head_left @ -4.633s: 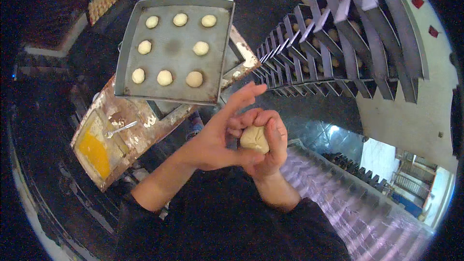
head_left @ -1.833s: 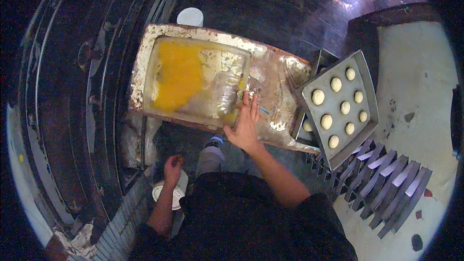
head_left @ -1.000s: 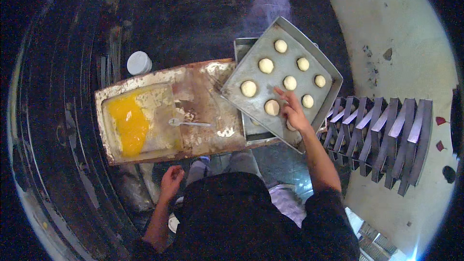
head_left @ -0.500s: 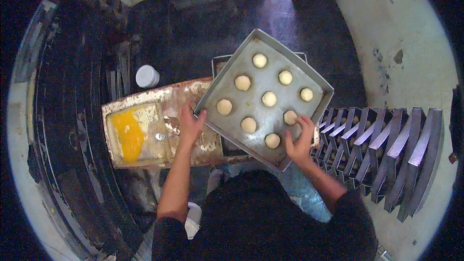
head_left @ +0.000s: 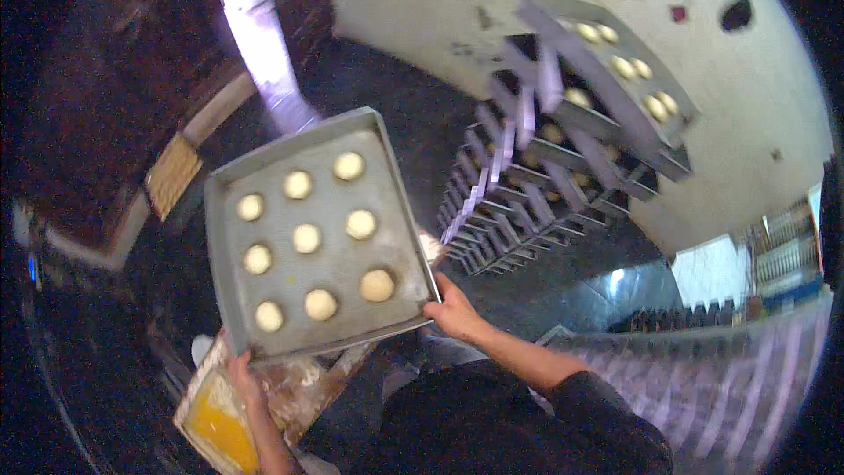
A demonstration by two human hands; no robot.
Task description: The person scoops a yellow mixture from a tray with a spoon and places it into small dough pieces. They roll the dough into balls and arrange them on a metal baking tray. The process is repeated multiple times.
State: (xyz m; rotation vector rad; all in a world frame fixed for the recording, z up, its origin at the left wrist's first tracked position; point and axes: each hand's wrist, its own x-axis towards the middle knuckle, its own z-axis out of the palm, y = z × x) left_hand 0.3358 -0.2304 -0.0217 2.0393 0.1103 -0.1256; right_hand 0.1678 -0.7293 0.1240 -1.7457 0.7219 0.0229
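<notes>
A square metal baking tray (head_left: pixel 391 251) hangs in the air in front of me, tilted a little. Several pale round dough balls, one of them a dough ball (head_left: pixel 306 238) near the middle, are spread in spaced rows on its base. My left hand (head_left: pixel 245 376) grips the near left corner, its fingers partly hidden by the tray's wall. At the near right corner my right hand (head_left: pixel 452 306) is closed on the rim, thumb over the edge.
A tall stack of crossed metal trays (head_left: pixel 527 154) stands to the right; its top tray (head_left: pixel 615 48) holds dough balls. Below my left hand is a worn table (head_left: pixel 294 378) with a yellow-filled pan (head_left: pixel 220 422). Racked trays (head_left: pixel 686 387) line the lower right. A tan-topped tray (head_left: pixel 173 176) sits far left.
My view has turned right toward the stacked trays. The tray has come up off the table area. My right hand has gone from a dough ball inside it to its rim.
</notes>
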